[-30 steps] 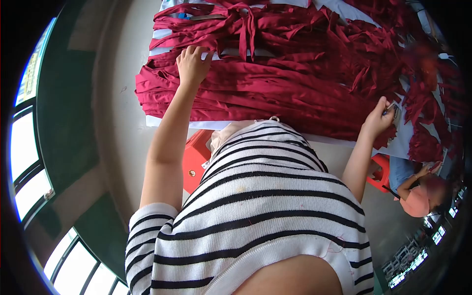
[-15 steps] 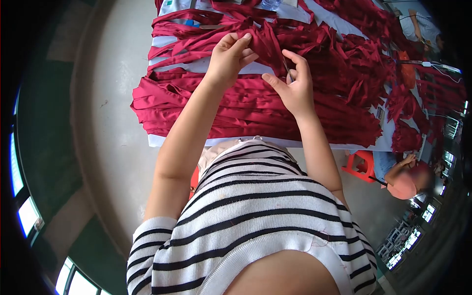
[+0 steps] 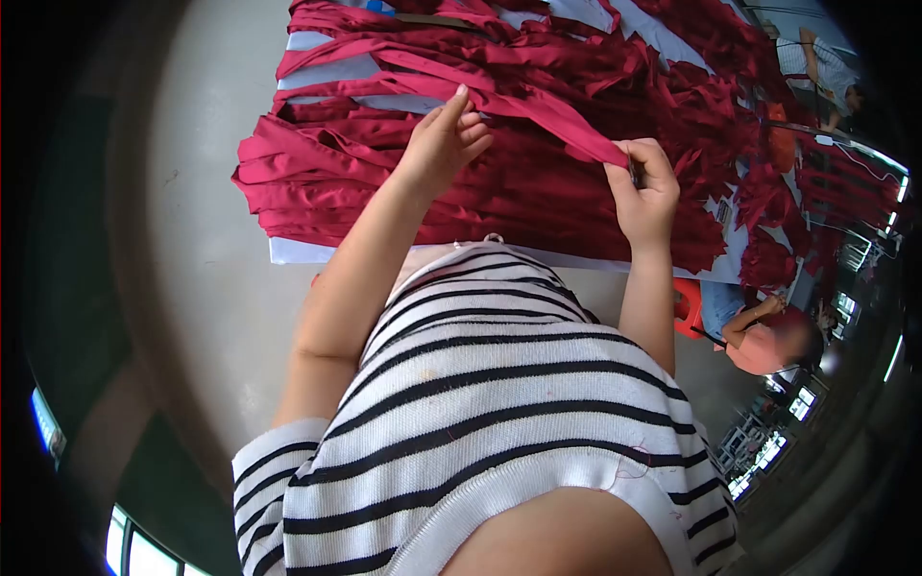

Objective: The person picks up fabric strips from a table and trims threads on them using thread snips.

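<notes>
A long dark-red fabric strip [image 3: 538, 110] is stretched between my two hands above a heap of similar red strips [image 3: 384, 182]. My left hand [image 3: 444, 139] pinches the strip near its left part, fingers closed on it. My right hand [image 3: 645, 187] grips the strip's right end between thumb and fingers; a small dark object in the same hand is barely visible. Both hands hover over the white table [image 3: 317, 252] that bears the heap.
More red strips [image 3: 768, 202] cover the table to the right and far side. A red plastic stool [image 3: 687, 309] stands by the table. Another person in a pink cap [image 3: 768, 341] sits at the right; a further person [image 3: 816, 67] stands at the far right.
My hands, close together at the heap's middle half a second ago, have drawn apart, pulling one strip taut. A second ago they were far apart, the left flat on the heap.
</notes>
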A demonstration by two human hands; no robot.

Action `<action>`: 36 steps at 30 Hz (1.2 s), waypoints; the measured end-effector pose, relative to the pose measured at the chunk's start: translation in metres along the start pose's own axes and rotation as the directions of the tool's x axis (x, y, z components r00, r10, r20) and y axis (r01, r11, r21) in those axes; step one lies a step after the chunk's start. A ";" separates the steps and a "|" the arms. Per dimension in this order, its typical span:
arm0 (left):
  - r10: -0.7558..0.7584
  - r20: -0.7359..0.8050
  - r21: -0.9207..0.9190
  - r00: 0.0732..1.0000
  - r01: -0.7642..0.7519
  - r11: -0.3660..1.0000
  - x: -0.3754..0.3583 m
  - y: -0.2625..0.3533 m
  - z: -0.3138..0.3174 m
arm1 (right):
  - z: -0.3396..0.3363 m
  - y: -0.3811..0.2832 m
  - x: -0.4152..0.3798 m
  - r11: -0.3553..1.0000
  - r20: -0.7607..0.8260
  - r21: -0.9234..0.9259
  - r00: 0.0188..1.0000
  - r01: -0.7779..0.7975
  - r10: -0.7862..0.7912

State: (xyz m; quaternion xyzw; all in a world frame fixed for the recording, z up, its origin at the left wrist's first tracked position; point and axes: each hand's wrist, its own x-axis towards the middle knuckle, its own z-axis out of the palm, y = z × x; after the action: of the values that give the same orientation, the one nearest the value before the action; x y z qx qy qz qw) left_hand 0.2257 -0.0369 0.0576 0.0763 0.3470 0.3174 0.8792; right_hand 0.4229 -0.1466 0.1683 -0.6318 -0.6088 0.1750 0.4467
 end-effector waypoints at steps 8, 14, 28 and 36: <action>0.366 0.060 0.618 0.929 -0.323 0.717 -0.001 0.005 0.037 | -0.022 -0.019 -0.008 0.994 0.157 -0.062 0.984 0.093 -0.082; 0.630 0.699 0.635 0.339 -0.700 -0.328 -0.050 0.046 0.099 | -0.064 -0.016 -0.007 0.990 0.236 0.141 0.972 -0.026 -0.008; 0.601 0.418 0.851 0.681 -0.525 0.002 -0.075 0.038 0.123 | -0.081 -0.012 0.009 0.901 0.285 0.241 0.914 -0.360 0.289; 0.648 0.471 0.526 0.599 -0.780 0.338 -0.054 0.031 0.098 | -0.075 -0.019 0.013 0.929 0.396 0.073 0.865 -0.364 0.308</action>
State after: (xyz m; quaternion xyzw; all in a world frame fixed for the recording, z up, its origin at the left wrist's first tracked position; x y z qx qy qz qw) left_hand 0.2448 -0.0373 0.1719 0.5697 0.2883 0.5082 0.5780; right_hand 0.4709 -0.1633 0.2274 -0.6484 -0.5494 0.4123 0.3282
